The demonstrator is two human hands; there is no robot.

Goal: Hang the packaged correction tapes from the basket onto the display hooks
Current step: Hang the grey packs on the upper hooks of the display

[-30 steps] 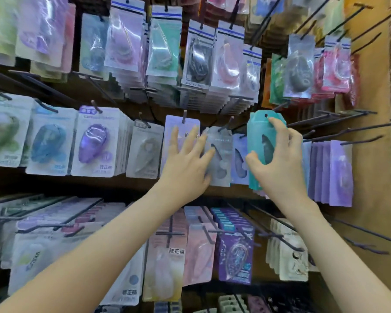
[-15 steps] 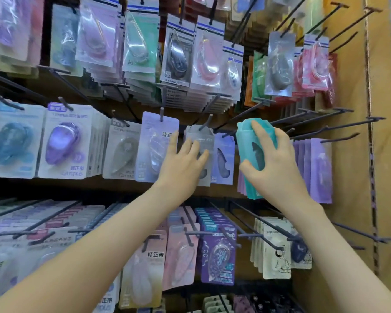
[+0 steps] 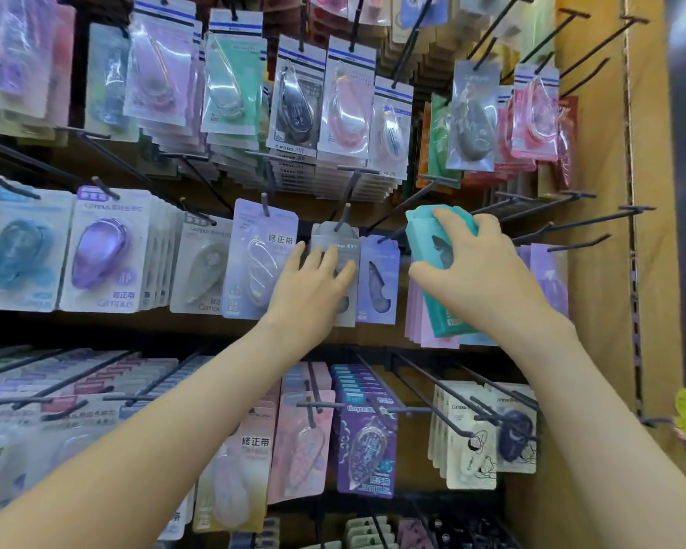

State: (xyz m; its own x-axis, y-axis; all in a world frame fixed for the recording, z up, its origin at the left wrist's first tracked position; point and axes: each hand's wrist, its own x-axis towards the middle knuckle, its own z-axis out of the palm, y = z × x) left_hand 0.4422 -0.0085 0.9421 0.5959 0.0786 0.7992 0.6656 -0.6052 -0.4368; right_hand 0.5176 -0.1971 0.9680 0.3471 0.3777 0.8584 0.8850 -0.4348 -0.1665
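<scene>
Since 0.5 s ago, the right hand (image 3: 480,279) has curled its fingers over the teal correction tape stack (image 3: 424,239), gripped tilted before the middle-row hooks (image 3: 579,242). The left hand (image 3: 313,289) stays flat, fingers slightly spread, on a glossy grey blister card (image 3: 335,245).

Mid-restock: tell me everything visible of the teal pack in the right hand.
The teal pack looks like a thick bundle of card-backed packages, edges layered at its top left corner. A dark teardrop window shows on its face. It stands upright, top leaning slightly left, in the middle row right of centre. The right hand grips it, fingers over the top, thumb on the left edge. Pink packs hang just behind it. Whether it is on a hook cannot be told.
</scene>
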